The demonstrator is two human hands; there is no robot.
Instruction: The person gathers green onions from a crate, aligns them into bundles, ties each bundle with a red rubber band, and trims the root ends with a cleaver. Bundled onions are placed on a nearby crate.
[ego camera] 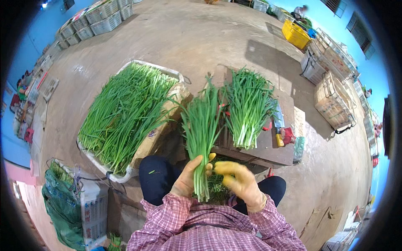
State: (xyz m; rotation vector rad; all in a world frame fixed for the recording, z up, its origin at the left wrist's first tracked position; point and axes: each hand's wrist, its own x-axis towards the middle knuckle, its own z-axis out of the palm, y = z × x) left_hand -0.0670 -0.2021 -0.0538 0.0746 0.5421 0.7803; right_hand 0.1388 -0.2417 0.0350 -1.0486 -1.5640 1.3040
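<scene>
My left hand, in a pale yellow rubber glove, grips a bunch of what look like garlic chives near its pale stem ends. The leaves point away from me and the stems toward my lap. Just right of those stems is my right hand, gloved too and blurred, its fingers bent but apart with nothing seen in them. A second chive bunch lies on a low wooden bench ahead. Beside it rests a cleaver-like knife with a yellow handle, next to a red bundle.
A large white crate heaped with loose chives stands at left. Nearer sits a white crate with green netting. Stacked crates, a yellow crate and a seated person are farther off.
</scene>
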